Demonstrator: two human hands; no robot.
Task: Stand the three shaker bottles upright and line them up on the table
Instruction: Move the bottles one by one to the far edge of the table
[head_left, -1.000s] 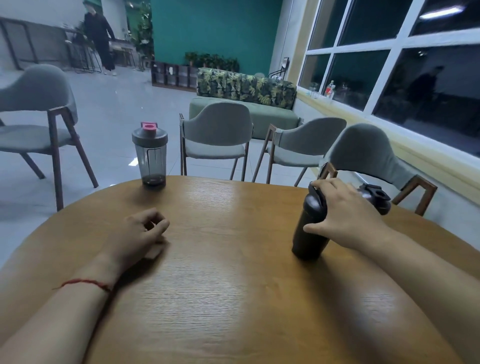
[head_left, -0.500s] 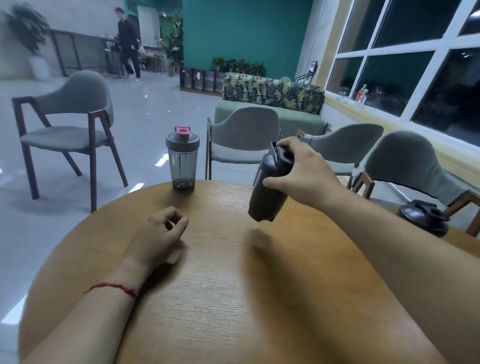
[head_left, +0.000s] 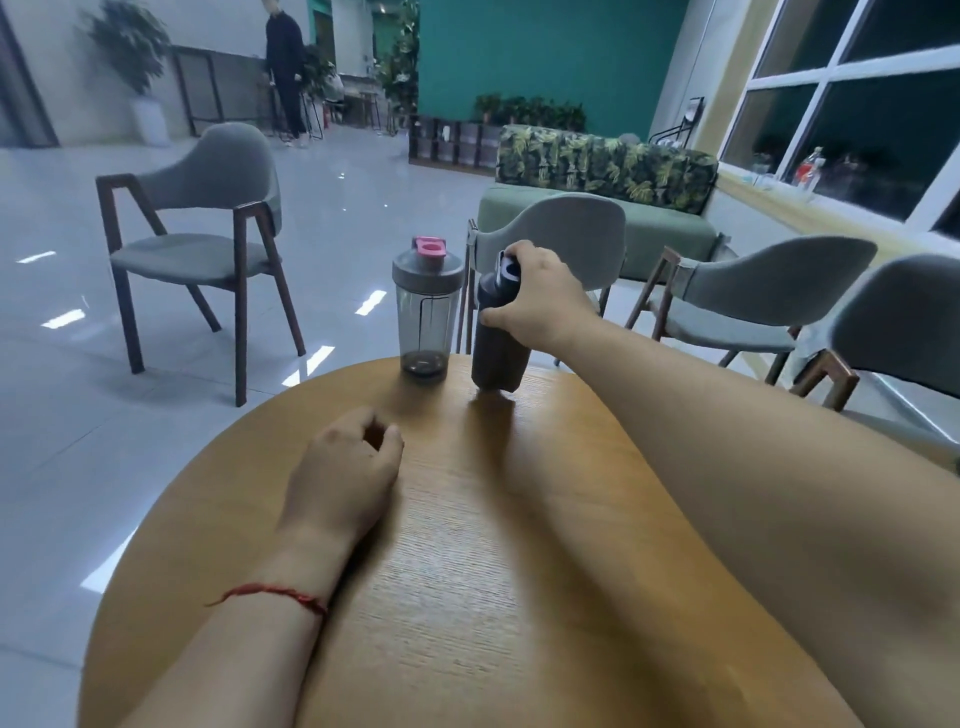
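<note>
Closest in, both forearms stretch out across the round wooden table (head_left: 467, 597), and there's a thin red string bracelet (head_left: 270, 595) on the left wrist. The left hand (head_left: 345, 478) rests on the tabletop, fingers curled into a loose fist, nothing in it as far as one can see.

Further out, the right hand (head_left: 537, 299) is clamped around the upper part of the black shaker bottle (head_left: 493, 348), thumb on the near side, fingers wrapped over the lid. The bottle is close to upright with a slight lean, its base down at the far edge of the table; whether it sits flat or only touches can't quite be told, as its shadow lies right beneath it.

Just beside it on the left, the clear grey shaker bottle (head_left: 425, 312) stands upright on its own, pink flip cap on top, a dark residue in the bottom. The two bottles are side by side, a narrow gap between them. The third bottle is not in this view.

Beyond the table edge, grey chairs with dark wooden legs ring the table, one (head_left: 208, 208) off to the left on the glossy floor. Behind them, a green sofa (head_left: 597, 218) with leaf-print cushions, and a person (head_left: 284, 67) in dark clothes standing far back.
</note>
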